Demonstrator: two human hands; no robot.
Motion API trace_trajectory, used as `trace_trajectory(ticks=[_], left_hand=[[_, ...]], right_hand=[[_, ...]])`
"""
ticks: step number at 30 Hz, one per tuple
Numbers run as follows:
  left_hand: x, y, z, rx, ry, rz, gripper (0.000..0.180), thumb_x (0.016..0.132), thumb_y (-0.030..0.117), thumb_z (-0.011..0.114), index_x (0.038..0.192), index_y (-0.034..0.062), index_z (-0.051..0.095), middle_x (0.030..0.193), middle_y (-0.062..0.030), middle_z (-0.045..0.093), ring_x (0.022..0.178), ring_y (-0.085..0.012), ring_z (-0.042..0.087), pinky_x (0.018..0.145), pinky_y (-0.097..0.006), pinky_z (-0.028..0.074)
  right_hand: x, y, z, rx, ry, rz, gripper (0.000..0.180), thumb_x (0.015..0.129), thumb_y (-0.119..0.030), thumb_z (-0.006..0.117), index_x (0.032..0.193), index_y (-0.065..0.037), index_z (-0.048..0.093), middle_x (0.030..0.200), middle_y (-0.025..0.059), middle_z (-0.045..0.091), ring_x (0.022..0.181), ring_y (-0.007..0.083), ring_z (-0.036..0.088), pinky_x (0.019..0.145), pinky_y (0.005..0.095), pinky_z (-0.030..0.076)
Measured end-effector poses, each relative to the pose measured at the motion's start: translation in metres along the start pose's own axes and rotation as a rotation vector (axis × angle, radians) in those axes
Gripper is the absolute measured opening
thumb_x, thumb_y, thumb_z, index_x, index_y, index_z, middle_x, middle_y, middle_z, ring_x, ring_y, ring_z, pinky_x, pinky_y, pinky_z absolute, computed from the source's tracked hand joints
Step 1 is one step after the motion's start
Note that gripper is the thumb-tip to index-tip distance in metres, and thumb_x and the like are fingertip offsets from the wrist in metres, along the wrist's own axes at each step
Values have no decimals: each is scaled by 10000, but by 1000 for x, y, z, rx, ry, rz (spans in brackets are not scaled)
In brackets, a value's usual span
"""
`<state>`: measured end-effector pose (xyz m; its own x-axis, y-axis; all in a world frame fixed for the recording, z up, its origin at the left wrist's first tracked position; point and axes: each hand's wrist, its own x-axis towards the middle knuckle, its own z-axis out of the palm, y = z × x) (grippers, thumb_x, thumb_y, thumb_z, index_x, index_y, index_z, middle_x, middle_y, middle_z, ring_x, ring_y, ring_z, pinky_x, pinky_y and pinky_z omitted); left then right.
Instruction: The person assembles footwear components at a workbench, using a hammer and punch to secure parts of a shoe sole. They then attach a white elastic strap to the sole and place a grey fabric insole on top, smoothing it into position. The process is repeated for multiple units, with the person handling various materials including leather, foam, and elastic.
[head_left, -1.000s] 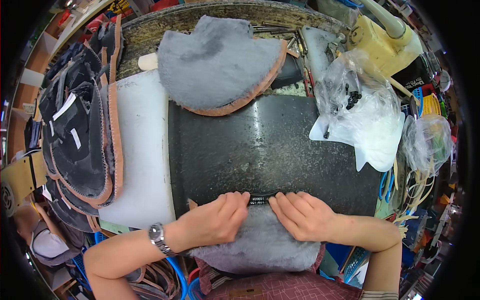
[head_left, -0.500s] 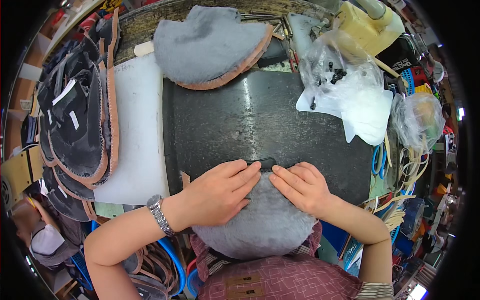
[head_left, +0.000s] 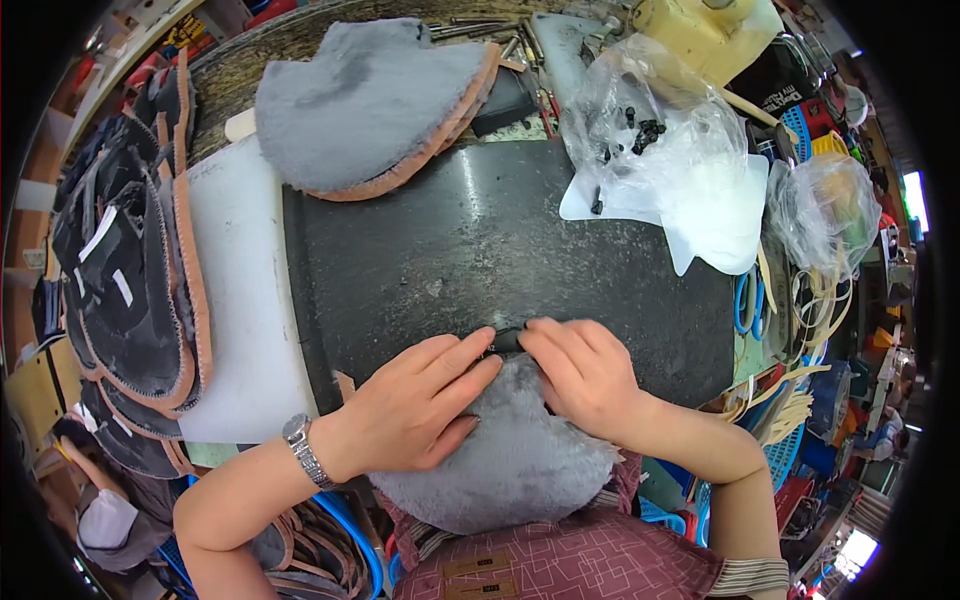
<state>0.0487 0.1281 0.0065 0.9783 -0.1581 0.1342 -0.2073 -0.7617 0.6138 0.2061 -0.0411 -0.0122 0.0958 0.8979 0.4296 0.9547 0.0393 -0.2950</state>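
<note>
My left hand (head_left: 420,400) and my right hand (head_left: 585,375) press side by side on a grey fleece piece (head_left: 510,455) at the near edge of a black work slab (head_left: 480,240). The fingertips of both hands meet on a small black tab (head_left: 508,340) at the top edge of the fleece. The fleece hangs over the slab's edge toward my lap. A metal watch (head_left: 303,455) sits on my left wrist.
A stack of grey fleece pieces with tan edging (head_left: 370,100) lies at the back. Dark stitched pieces (head_left: 125,270) are piled at the left beside a white board (head_left: 235,300). Clear plastic bags (head_left: 650,130) with small black parts and blue-handled scissors (head_left: 748,300) lie at the right.
My view has tilted down and closer. Both hands slid forward on the fleece and closed in on the black tab, fingertips now nearly touching.
</note>
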Motion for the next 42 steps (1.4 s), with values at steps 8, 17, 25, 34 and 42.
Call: trace_trajectory(ticks=[8, 17, 25, 34, 42], left_hand=[[0, -2, -5, -92, -7, -58, 634, 641, 159, 713, 1191, -51, 478, 1231, -217, 457, 1065, -355, 495, 924, -377, 433], [2, -2, -4, 32, -60, 23, 570, 673, 182, 683, 1136, -107, 518, 1225, -241, 457, 1036, -308, 490, 925, -340, 428], [3, -5, 0, 32, -59, 30, 656, 570, 183, 714, 1151, -62, 531, 1265, -186, 480, 953, -265, 528, 846, -326, 474], [17, -9, -7, 168, -171, 131, 553, 579, 249, 696, 1065, 34, 542, 1304, -111, 482, 869, -188, 496, 742, -269, 452], [25, -4, -3, 319, -245, 215, 481, 639, 273, 660, 1043, 52, 524, 1308, -129, 482, 859, -197, 474, 724, -283, 406]], right_hand=[[10, 1, 8, -167, 119, -286, 208, 633, -123, 594, 802, -11, 642, 887, 91, 602, 696, 137, 539, 543, 230, 404], [10, 5, 1, -283, 16, -478, 146, 677, -115, 601, 772, -21, 660, 830, 74, 637, 567, 100, 482, 441, 202, 277], [9, 4, -2, -280, -13, -461, 158, 687, -120, 588, 777, -19, 669, 809, 103, 657, 472, 59, 408, 421, 187, 250], [6, 2, -2, -242, -53, -365, 183, 684, -110, 565, 797, -2, 661, 808, 145, 658, 413, 43, 366, 396, 188, 246], [-3, 7, -3, -110, -21, -340, 207, 648, -133, 582, 790, 3, 649, 860, 142, 654, 457, 54, 412, 437, 195, 294]])
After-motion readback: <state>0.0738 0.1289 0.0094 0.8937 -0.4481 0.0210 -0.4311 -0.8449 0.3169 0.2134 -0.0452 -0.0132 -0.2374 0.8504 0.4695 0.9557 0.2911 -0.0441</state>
